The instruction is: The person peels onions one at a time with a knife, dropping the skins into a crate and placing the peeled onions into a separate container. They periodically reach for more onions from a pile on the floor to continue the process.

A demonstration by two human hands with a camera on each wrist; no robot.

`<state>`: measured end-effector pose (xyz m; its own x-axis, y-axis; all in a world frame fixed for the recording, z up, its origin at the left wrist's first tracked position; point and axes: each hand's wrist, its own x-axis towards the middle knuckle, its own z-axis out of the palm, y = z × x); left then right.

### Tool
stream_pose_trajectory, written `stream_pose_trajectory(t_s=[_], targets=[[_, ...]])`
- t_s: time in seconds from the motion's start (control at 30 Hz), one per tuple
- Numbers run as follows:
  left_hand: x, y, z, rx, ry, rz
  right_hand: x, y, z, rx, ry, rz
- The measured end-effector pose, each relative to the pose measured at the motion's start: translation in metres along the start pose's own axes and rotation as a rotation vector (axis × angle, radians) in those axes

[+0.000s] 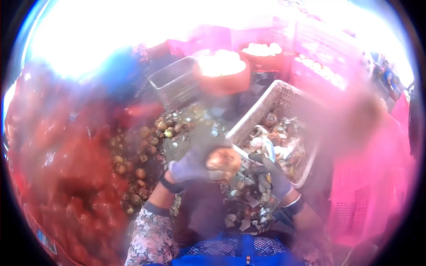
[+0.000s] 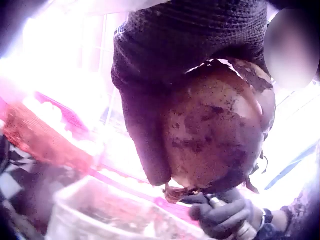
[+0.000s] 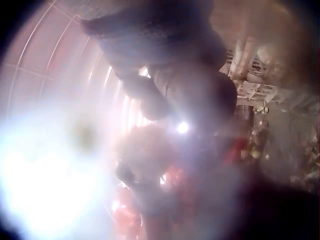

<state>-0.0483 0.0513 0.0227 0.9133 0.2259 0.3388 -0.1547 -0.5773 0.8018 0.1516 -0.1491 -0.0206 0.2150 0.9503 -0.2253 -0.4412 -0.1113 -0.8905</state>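
In the head view my left hand [image 1: 188, 167], in a grey knit glove, grips a large brown-skinned onion [image 1: 223, 162] in front of my body. The left wrist view shows the onion close up, its skin dark and flaking, with the gloved fingers wrapped over its top and side. My gloved right hand [image 1: 277, 177] is to the right of the onion, by the near edge of a whitish crate [image 1: 253, 111]. Its fingers curl round the pale handle of a small knife [image 2: 245, 231], seen just below the onion in the left wrist view. The right wrist view is blurred.
Onion skins and scraps [image 1: 284, 146] lie in the whitish crate. Loose onions [image 1: 141, 173] spread over the ground at left, beside red sacks [image 1: 66, 177]. Orange tubs [image 1: 224, 82] of pale onions and a grey crate [image 1: 173, 91] stand behind. Pink crates [image 1: 355, 190] are at right.
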Motion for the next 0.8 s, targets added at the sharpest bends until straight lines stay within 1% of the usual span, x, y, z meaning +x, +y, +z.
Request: stream_pose_trajectory(t_s=[0.03, 0.07, 0.1, 0.13, 0.17, 0.2, 0.23, 0.3, 0.33, 0.37, 0.4, 0.43, 0.47, 0.5, 0.6, 0.63, 0.67, 0.7, 0.73, 0.77, 0.8], targets=[[0.018, 0.009, 0.019, -0.050, -0.051, 0.066, -0.002, -0.004, -0.005, 0.000, -0.048, -0.001], [0.034, 0.017, 0.037, -0.100, -0.100, 0.130, -0.005, -0.004, -0.005, 0.066, -0.012, -0.042], [0.046, 0.012, 0.053, -0.109, -0.159, 0.155, -0.008, -0.003, -0.004, 0.134, 0.023, -0.083], [0.054, 0.014, 0.064, -0.159, -0.086, 0.186, -0.011, -0.004, 0.001, 0.202, 0.058, -0.121], [0.061, 0.017, 0.074, -0.209, -0.011, 0.214, -0.025, -0.013, 0.007, 0.242, 0.037, -0.170], [0.066, 0.018, 0.083, -0.260, 0.062, 0.238, -0.027, -0.013, 0.002, 0.249, 0.089, -0.175], [0.066, 0.016, 0.093, -0.279, 0.164, 0.144, -0.028, -0.010, -0.006, 0.260, 0.142, -0.179], [0.062, 0.001, 0.122, -0.627, 0.246, -0.057, -0.027, -0.003, -0.019, 0.174, 0.259, -0.191], [0.062, 0.007, 0.133, -0.802, 0.287, -0.168, -0.025, -0.001, -0.025, 0.074, 0.322, -0.195], [0.059, 0.019, 0.145, -0.810, 0.316, -0.161, -0.023, 0.000, -0.030, -0.028, 0.385, -0.196], [0.058, 0.016, 0.159, -0.783, 0.380, -0.161, -0.024, 0.001, -0.033, -0.131, 0.445, -0.195], [0.056, 0.007, 0.172, -0.751, 0.446, -0.160, -0.023, -0.004, -0.003, -0.114, 0.624, -0.320], [0.054, -0.004, 0.182, -0.716, 0.515, -0.158, -0.022, 0.005, -0.012, -0.349, 0.570, -0.401], [0.054, -0.022, 0.175, -0.863, 0.408, -0.276, -0.017, 0.017, -0.028, -0.587, 0.504, -0.479], [0.041, -0.022, 0.151, -1.175, 0.282, -0.291, -0.021, 0.008, -0.039, -0.944, 0.366, -0.445], [0.040, -0.026, 0.151, -1.111, 0.290, -0.234, -0.020, 0.011, -0.045, -0.951, 0.356, -0.533], [0.038, -0.024, 0.149, -1.095, 0.297, -0.238, -0.019, 0.013, -0.048, -0.959, 0.347, -0.622], [0.037, -0.018, 0.147, -1.083, 0.302, -0.244, -0.021, 0.012, -0.048, -0.958, 0.359, -0.633], [0.034, -0.016, 0.146, -1.073, 0.308, -0.251, -0.023, 0.010, -0.046, -0.961, 0.347, -0.592], [0.030, -0.025, 0.146, -1.042, 0.301, -0.301, -0.025, 0.007, -0.043, -0.964, 0.333, -0.549], [0.031, -0.025, 0.146, -1.007, 0.306, -0.266, -0.026, 0.007, -0.041, -0.966, 0.318, -0.509]])
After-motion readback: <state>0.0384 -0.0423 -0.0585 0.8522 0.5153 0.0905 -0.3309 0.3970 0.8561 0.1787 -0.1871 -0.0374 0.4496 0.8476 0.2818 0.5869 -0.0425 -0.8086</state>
